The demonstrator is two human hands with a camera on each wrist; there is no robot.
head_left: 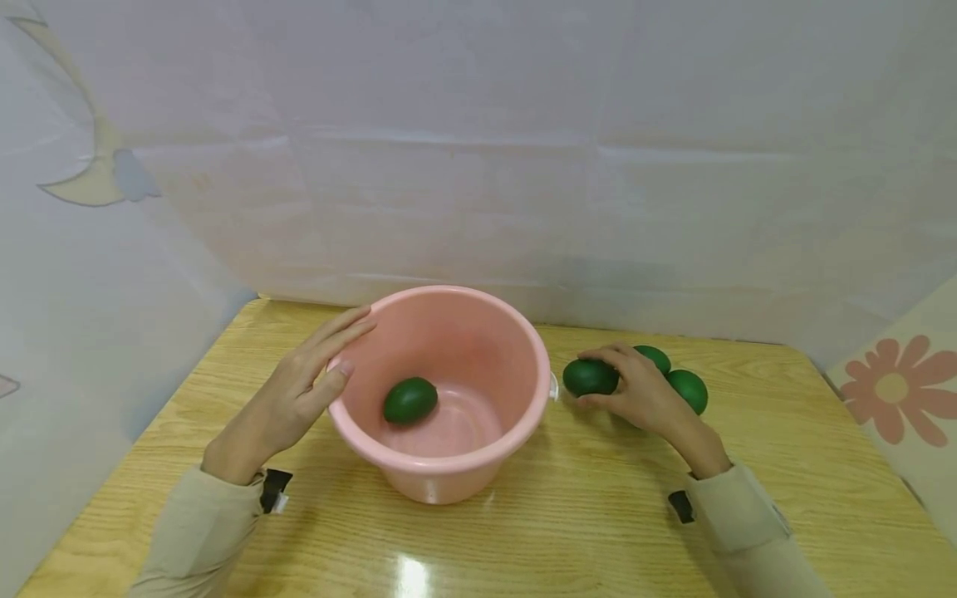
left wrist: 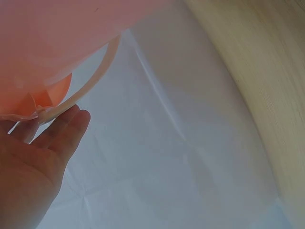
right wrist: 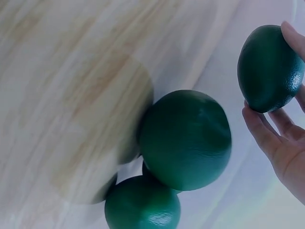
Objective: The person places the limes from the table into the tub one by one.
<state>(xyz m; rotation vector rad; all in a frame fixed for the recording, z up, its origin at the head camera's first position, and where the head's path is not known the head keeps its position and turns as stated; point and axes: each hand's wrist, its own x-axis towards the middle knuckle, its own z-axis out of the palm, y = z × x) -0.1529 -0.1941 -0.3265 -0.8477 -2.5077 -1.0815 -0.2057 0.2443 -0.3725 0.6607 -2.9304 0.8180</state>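
A pink bucket [head_left: 441,461] stands on the table, with one dark green, egg-shaped fruit [head_left: 410,400] lying inside. My left hand [head_left: 287,399] rests at the bucket's left rim, its fingers fairly straight. In the left wrist view, those fingertips touch the pale handle [left wrist: 95,76] near where it joins the bucket. To the bucket's right, my right hand [head_left: 635,390] holds another such green fruit [head_left: 591,377] between thumb and fingers. The right wrist view shows this held fruit [right wrist: 269,69] apart from the others. More green fruits [head_left: 688,391] sit close together behind that hand, partly covered by it.
The wooden table [head_left: 568,515] meets a pale hanging sheet [head_left: 449,208] at its back edge. A small white handle mount [head_left: 553,386] sticks out on the bucket's right side, between it and the held fruit.
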